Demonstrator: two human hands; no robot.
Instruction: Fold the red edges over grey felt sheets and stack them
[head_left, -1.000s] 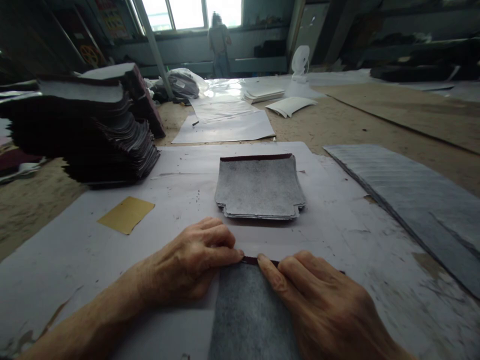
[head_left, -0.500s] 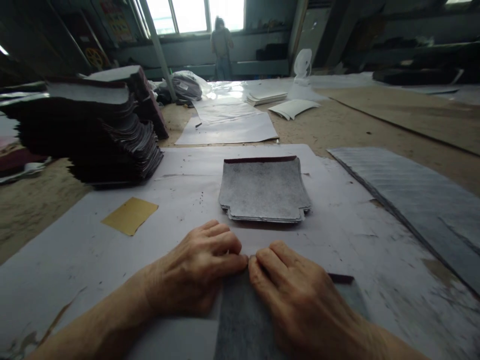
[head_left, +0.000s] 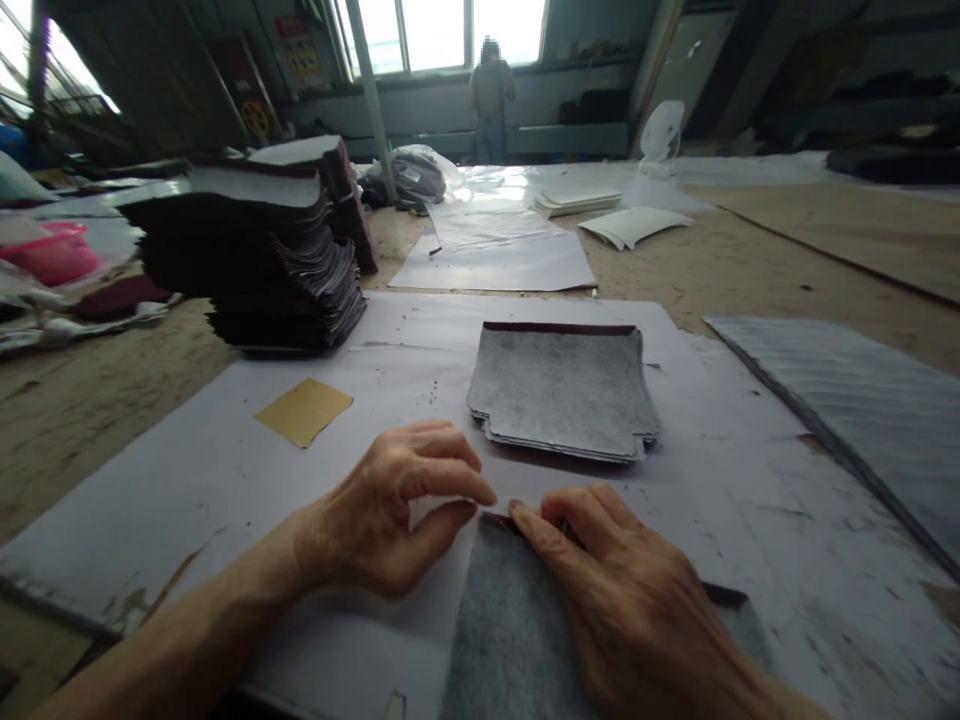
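A grey felt-like sheet (head_left: 510, 620) with a dark strip folded along its far edge lies close in front of me, partly covered by my right hand. My right hand (head_left: 630, 590) bears on that folded edge, one fingertip at the dark strip near the left corner and the other fingers curled. Just left of the corner, my left hand (head_left: 409, 505) is raised a little, thumb and forefinger apart with nothing between them. Beyond both hands sits a small stack of matching grey pieces (head_left: 562, 390) with notched corners and a dark edge.
Tall dark stacked sheets (head_left: 277, 270) stand at the back left. A yellow card (head_left: 304, 411) lies on the white paper (head_left: 405, 390). Long grey sheets (head_left: 847, 400) are at right. Farther off are a pink basin (head_left: 56, 255), a white fan (head_left: 660, 135) and a person (head_left: 491, 100).
My left hand has come away from the sheet's corner, and its thumb and forefinger have parted. My right hand stays on the folded edge. The view has swung left.
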